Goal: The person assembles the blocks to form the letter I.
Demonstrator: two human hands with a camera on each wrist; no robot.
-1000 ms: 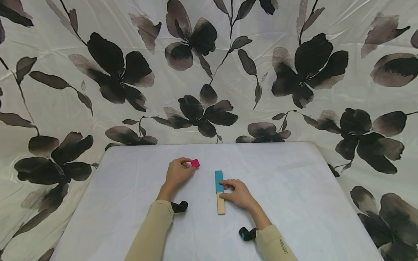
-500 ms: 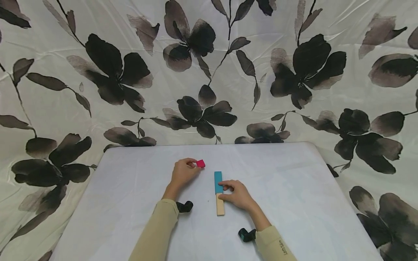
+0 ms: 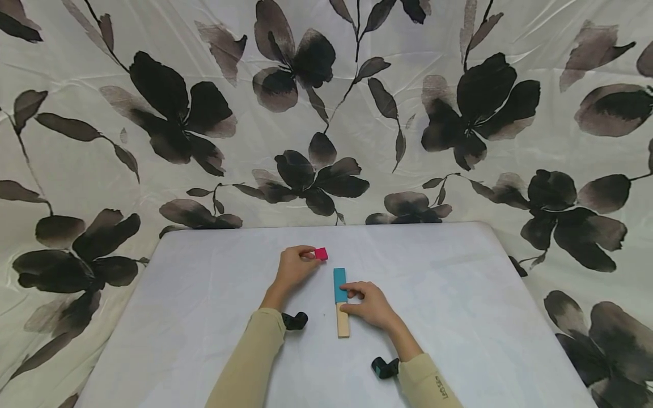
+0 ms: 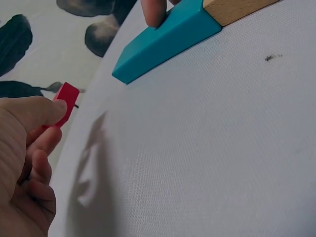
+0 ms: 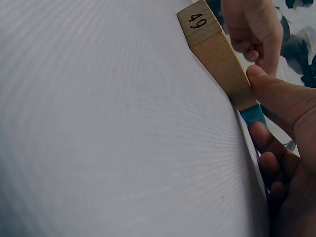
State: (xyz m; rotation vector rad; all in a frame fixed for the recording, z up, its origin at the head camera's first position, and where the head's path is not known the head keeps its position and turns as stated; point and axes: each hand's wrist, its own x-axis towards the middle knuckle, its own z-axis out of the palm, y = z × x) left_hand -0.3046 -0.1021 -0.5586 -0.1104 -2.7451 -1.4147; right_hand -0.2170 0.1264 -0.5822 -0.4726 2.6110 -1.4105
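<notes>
A small red block (image 3: 321, 254) is pinched between the thumb and fingers of my left hand (image 3: 297, 266); in the left wrist view the red block (image 4: 66, 101) is up off the table, with the hand's shadow beside it. A long blue block (image 3: 339, 284) lies end to end with a plain wooden block (image 3: 343, 320), forming one line. My right hand (image 3: 372, 303) touches them from the right: a fingertip rests on the blue block, and the thumb is on the wooden block near the joint. In the right wrist view the end of the wooden block (image 5: 205, 24) bears the number 49.
A white-covered table (image 3: 433, 272) lies under both hands, its far edge just beyond the red block. Behind it hangs a pale cloth (image 3: 388, 34) printed with dark flowers. Small black devices are strapped at the left wrist (image 3: 295, 321) and right wrist (image 3: 385, 368).
My left hand has moved to the right with the red block, nearer to the far end of the blue block. The right hand and the two lined-up blocks have stayed in place.
</notes>
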